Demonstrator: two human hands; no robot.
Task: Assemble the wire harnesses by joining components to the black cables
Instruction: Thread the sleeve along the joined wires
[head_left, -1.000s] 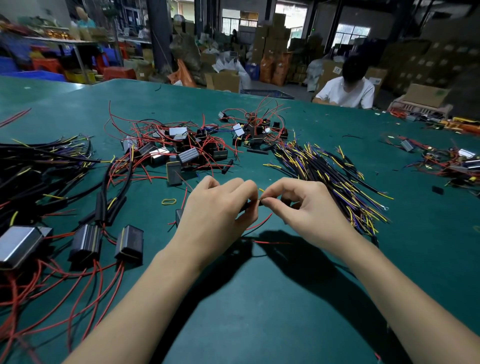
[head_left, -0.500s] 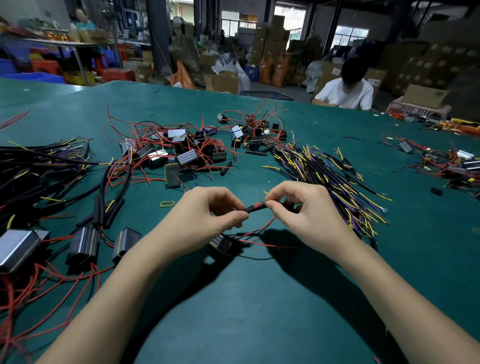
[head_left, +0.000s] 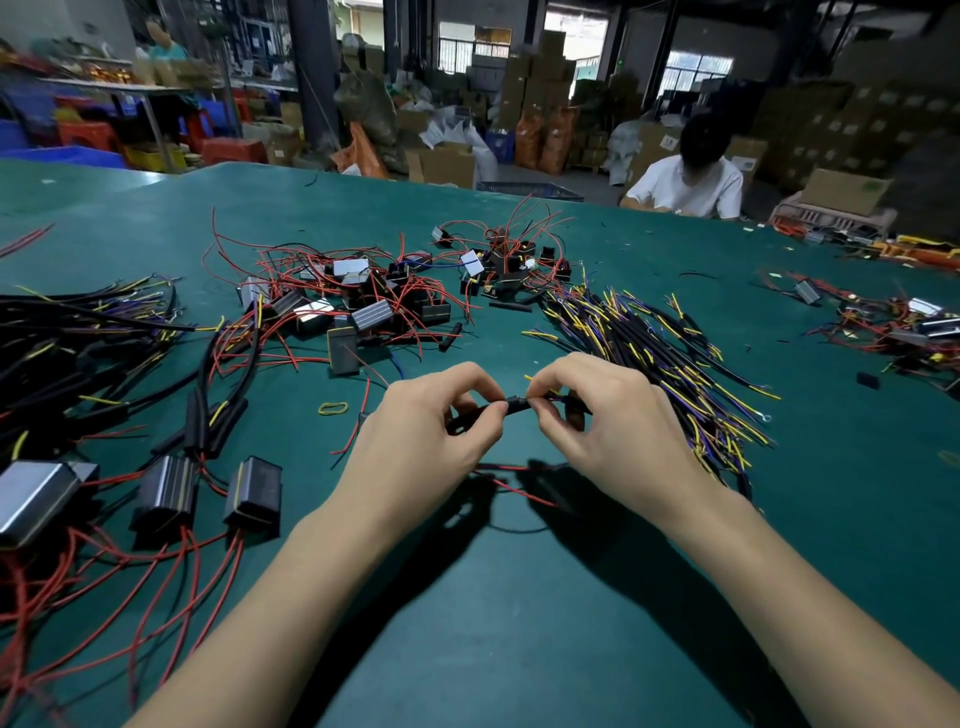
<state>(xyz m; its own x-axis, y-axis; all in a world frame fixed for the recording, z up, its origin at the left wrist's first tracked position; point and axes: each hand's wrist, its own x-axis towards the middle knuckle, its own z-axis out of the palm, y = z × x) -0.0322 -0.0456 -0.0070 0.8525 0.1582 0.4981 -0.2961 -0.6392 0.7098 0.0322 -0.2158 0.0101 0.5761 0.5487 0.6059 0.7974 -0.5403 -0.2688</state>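
A black cable (head_left: 511, 407) is held just above the green table (head_left: 519, 623), between both hands. The left hand (head_left: 426, 441) pinches one end, the right hand (head_left: 613, 431) the other. Loose cables (head_left: 665, 353) lie right; boxes (head_left: 358, 312) with red wires behind.

Between my fingertips I hold a short black cable (head_left: 511, 406) level above the green table, its sleeve running from my left hand (head_left: 431, 441) to my right hand (head_left: 618, 431); a thin red wire (head_left: 519, 493) trails under it onto the mat. To my right lies a loose heap of black cables (head_left: 660, 353) with yellow and purple ends, fanned out flat. Ahead sits a tangle of small black-and-silver boxes (head_left: 363, 312) on red leads. Three more such boxes (head_left: 253, 491) lie at my left, joined to thick black cable.
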